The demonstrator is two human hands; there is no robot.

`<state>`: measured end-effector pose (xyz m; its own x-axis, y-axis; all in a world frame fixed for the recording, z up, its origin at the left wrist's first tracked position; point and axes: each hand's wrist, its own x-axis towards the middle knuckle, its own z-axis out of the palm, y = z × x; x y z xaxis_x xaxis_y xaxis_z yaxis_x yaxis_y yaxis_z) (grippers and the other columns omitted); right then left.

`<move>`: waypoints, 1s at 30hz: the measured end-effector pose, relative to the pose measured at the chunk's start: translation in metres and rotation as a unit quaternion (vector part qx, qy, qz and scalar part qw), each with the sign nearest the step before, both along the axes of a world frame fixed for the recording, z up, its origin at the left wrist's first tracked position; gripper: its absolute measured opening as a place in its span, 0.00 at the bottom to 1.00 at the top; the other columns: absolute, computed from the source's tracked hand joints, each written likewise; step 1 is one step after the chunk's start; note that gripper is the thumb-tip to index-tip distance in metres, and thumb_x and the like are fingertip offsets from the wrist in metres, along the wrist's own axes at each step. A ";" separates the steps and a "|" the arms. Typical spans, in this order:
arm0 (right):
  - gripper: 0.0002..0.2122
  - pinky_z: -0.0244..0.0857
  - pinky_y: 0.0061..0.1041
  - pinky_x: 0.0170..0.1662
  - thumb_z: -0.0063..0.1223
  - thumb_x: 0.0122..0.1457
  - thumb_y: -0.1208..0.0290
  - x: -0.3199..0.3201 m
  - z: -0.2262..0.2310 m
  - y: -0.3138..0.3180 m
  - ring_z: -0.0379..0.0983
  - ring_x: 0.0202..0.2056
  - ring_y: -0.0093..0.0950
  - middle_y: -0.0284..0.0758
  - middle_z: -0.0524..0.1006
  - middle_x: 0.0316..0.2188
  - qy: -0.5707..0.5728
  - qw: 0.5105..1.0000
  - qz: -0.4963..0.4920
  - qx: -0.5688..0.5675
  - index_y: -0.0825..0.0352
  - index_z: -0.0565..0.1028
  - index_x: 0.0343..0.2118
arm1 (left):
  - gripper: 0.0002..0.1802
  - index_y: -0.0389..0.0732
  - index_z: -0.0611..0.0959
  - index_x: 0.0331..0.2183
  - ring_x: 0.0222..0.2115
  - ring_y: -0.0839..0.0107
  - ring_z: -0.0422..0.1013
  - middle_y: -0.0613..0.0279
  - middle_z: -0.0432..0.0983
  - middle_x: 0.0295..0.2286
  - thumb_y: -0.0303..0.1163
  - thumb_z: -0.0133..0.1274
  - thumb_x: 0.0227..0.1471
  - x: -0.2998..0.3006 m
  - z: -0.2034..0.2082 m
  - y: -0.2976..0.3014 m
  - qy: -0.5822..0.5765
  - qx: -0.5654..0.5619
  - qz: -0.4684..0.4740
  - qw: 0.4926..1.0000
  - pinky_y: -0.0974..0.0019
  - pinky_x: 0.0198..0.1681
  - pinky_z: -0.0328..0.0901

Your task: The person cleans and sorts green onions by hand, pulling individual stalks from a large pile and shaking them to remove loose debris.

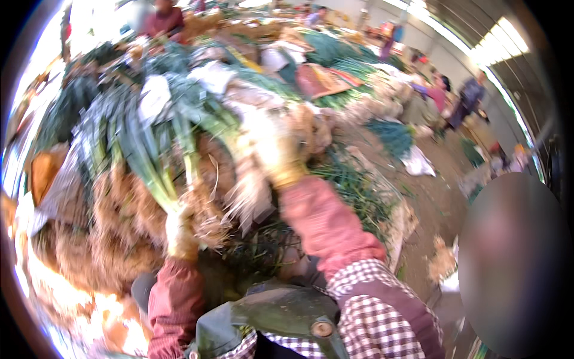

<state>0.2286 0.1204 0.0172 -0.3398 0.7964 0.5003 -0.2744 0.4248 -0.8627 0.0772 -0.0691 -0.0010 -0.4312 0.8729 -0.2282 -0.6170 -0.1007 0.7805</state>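
Observation:
In a pale yellowish glove, my left hand (182, 234) closes around the lower end of a leek (161, 182), whose green leaves stretch up and away onto the heap. Farther forward and to the right, my right hand (278, 155), also gloved, is smeared by motion. It is against the pale stalks of another leek (224, 128), and stringy roots (251, 190) hang below it. Its fingers cannot be made out. A big pile of leeks (113, 134) lies before me, leaves pointing away and brown roots (128, 209) toward me.
Loose green leaf scraps (353, 191) lie right of the pile. Beyond them is a dirt floor (439, 191) with a white sack (417, 161). An orange-brown sheet (326, 81) lies on the far heap. Other people (469, 99) are at the back right, and one person (164, 21) is at the far left.

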 end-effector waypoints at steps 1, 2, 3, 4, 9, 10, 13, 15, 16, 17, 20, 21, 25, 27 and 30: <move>0.04 0.65 0.23 0.28 0.44 0.58 0.73 0.022 0.052 -0.026 0.67 0.25 0.21 0.33 0.69 0.23 0.228 0.949 0.044 -0.211 0.65 0.71 0.32 | 0.05 0.38 0.74 0.29 0.21 0.75 0.68 0.68 0.69 0.22 0.22 0.49 0.43 -0.022 -0.031 -0.002 0.048 -0.005 0.021 0.999 0.72 0.25 0.65; 0.05 0.63 0.24 0.23 0.45 0.57 0.73 0.056 0.063 -0.026 0.66 0.21 0.22 0.35 0.70 0.23 0.248 0.944 -0.036 -0.214 0.66 0.69 0.35 | 0.07 0.38 0.74 0.29 0.22 0.74 0.68 0.68 0.69 0.23 0.21 0.49 0.43 -0.028 -0.051 0.005 0.092 0.004 0.015 0.996 0.72 0.25 0.66; 0.08 0.62 0.24 0.19 0.47 0.56 0.74 0.088 0.051 -0.025 0.65 0.17 0.23 0.36 0.71 0.22 0.156 0.960 -0.161 -0.167 0.66 0.67 0.38 | 0.08 0.37 0.74 0.30 0.22 0.74 0.68 0.68 0.69 0.23 0.20 0.48 0.42 -0.016 -0.047 0.009 0.029 0.033 0.009 0.999 0.72 0.26 0.66; 0.11 0.60 0.25 0.14 0.48 0.55 0.74 0.103 0.032 -0.024 0.64 0.13 0.24 0.38 0.72 0.21 -0.011 0.952 -0.280 -0.123 0.66 0.65 0.41 | 0.09 0.36 0.74 0.31 0.23 0.73 0.68 0.68 0.68 0.24 0.19 0.48 0.41 0.000 -0.042 0.014 -0.029 0.058 0.006 0.998 0.72 0.27 0.67; 0.12 0.66 0.19 0.35 0.53 0.56 0.67 -0.004 -0.019 -0.085 0.72 0.32 0.21 0.31 0.76 0.30 -0.234 0.965 -0.033 -0.111 0.68 0.72 0.39 | 0.12 0.33 0.74 0.33 0.22 0.72 0.70 0.64 0.70 0.25 0.16 0.48 0.40 0.010 0.003 -0.010 -0.105 0.043 -0.021 0.993 0.72 0.26 0.67; 0.14 0.65 0.16 0.37 0.54 0.56 0.67 -0.032 -0.012 -0.098 0.71 0.34 0.19 0.30 0.76 0.33 -0.173 0.956 0.093 -0.220 0.70 0.72 0.41 | 0.11 0.34 0.73 0.32 0.21 0.73 0.69 0.64 0.70 0.24 0.16 0.48 0.40 0.005 -0.017 -0.012 -0.089 0.042 -0.002 0.995 0.72 0.24 0.66; 0.14 0.63 0.19 0.38 0.53 0.57 0.66 -0.051 -0.027 -0.087 0.70 0.33 0.21 0.29 0.75 0.33 -0.095 0.941 0.174 -0.273 0.70 0.72 0.42 | 0.08 0.36 0.73 0.28 0.20 0.75 0.67 0.66 0.68 0.20 0.17 0.49 0.40 0.008 -0.012 -0.018 -0.038 0.012 -0.028 0.999 0.74 0.26 0.65; 0.16 0.64 0.21 0.38 0.53 0.57 0.60 -0.051 -0.037 -0.098 0.70 0.32 0.22 0.30 0.75 0.31 -0.219 0.958 0.086 -0.164 0.69 0.73 0.40 | 0.08 0.36 0.74 0.29 0.21 0.75 0.67 0.67 0.68 0.21 0.20 0.53 0.42 -0.001 -0.010 -0.016 -0.042 0.016 0.039 0.998 0.75 0.27 0.65; 0.18 0.64 0.22 0.38 0.52 0.57 0.56 -0.050 -0.041 -0.100 0.70 0.32 0.23 0.31 0.75 0.30 -0.277 0.954 0.040 -0.106 0.69 0.74 0.40 | 0.08 0.36 0.74 0.29 0.22 0.75 0.67 0.67 0.69 0.22 0.21 0.54 0.42 -0.007 -0.007 -0.016 -0.050 0.015 0.017 0.998 0.74 0.27 0.65; 0.18 0.63 0.22 0.36 0.52 0.57 0.56 -0.056 -0.040 -0.103 0.69 0.30 0.23 0.30 0.74 0.28 -0.253 0.957 0.057 -0.126 0.68 0.74 0.39 | 0.07 0.36 0.74 0.30 0.23 0.76 0.68 0.66 0.70 0.24 0.22 0.54 0.44 -0.011 -0.016 -0.018 0.053 -0.031 0.019 0.998 0.74 0.28 0.65; 0.18 0.61 0.20 0.32 0.52 0.57 0.55 -0.066 -0.022 -0.103 0.64 0.24 0.21 0.28 0.70 0.21 -0.178 0.962 0.090 -0.186 0.67 0.73 0.36 | 0.08 0.36 0.74 0.31 0.24 0.76 0.68 0.67 0.71 0.25 0.19 0.53 0.44 0.001 -0.039 -0.006 -0.088 0.028 0.007 0.996 0.75 0.29 0.65; 0.15 0.60 0.17 0.27 0.51 0.58 0.56 -0.067 -0.018 -0.088 0.61 0.21 0.18 0.26 0.67 0.18 -0.092 0.951 0.099 -0.277 0.65 0.73 0.35 | 0.09 0.37 0.74 0.31 0.24 0.76 0.67 0.67 0.71 0.25 0.18 0.53 0.43 0.008 -0.022 -0.003 -0.074 0.041 0.001 0.996 0.75 0.29 0.65; 0.10 0.61 0.15 0.21 0.48 0.60 0.64 -0.068 0.027 -0.106 0.66 0.19 0.17 0.28 0.74 0.21 0.043 0.942 0.106 -0.316 0.66 0.75 0.33 | 0.13 0.37 0.74 0.34 0.25 0.77 0.68 0.67 0.71 0.27 0.16 0.50 0.42 0.005 0.019 -0.034 -0.082 0.102 -0.047 0.990 0.75 0.31 0.65; 0.10 0.64 0.16 0.23 0.47 0.61 0.65 -0.067 -0.001 -0.105 0.68 0.20 0.19 0.29 0.74 0.22 0.076 0.915 0.134 -0.374 0.66 0.75 0.34 | 0.13 0.37 0.74 0.35 0.26 0.76 0.68 0.66 0.71 0.28 0.17 0.50 0.43 0.010 -0.001 -0.031 -0.069 0.074 -0.044 0.994 0.74 0.32 0.66; 0.11 0.70 0.22 0.28 0.41 0.62 0.67 -0.062 -0.045 -0.088 0.73 0.24 0.25 0.32 0.77 0.26 0.085 0.816 0.193 -0.538 0.68 0.74 0.37 | 0.12 0.36 0.76 0.37 0.28 0.73 0.71 0.63 0.74 0.29 0.22 0.53 0.46 0.019 -0.012 -0.022 -0.165 0.027 -0.034 0.985 0.71 0.34 0.67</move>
